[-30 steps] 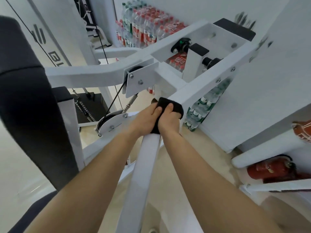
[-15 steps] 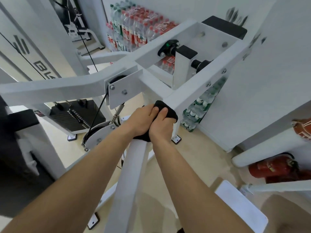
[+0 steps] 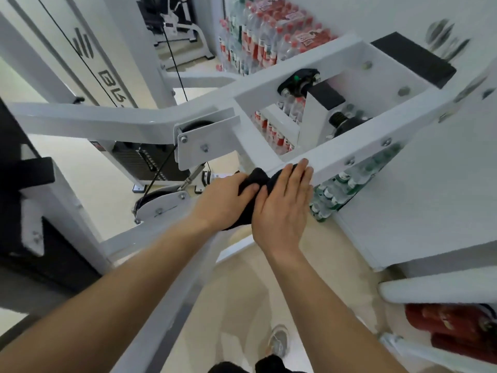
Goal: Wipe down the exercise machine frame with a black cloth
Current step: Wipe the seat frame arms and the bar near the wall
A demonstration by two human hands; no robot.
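Observation:
A black cloth (image 3: 255,179) is bunched on the white frame (image 3: 357,154) of the exercise machine, where a sloping bar meets a cross beam. My left hand (image 3: 226,200) grips the cloth from the left, thumb on top of it. My right hand (image 3: 285,208) lies over the cloth's right part with its fingers straight, the fingertips touching the cross beam. Most of the cloth is hidden under both hands.
A pulley bracket (image 3: 207,141) with a black cable sits just left of the hands. Packs of water bottles (image 3: 258,30) stand behind and under the frame. A black pad (image 3: 21,200) is at the left, red fire extinguishers (image 3: 451,335) at lower right, my shoe (image 3: 278,343) below.
My right hand has straightened its fingers and slid up-right onto the cross beam. My left hand still grips the cloth. The camera has moved closer and tilted down.

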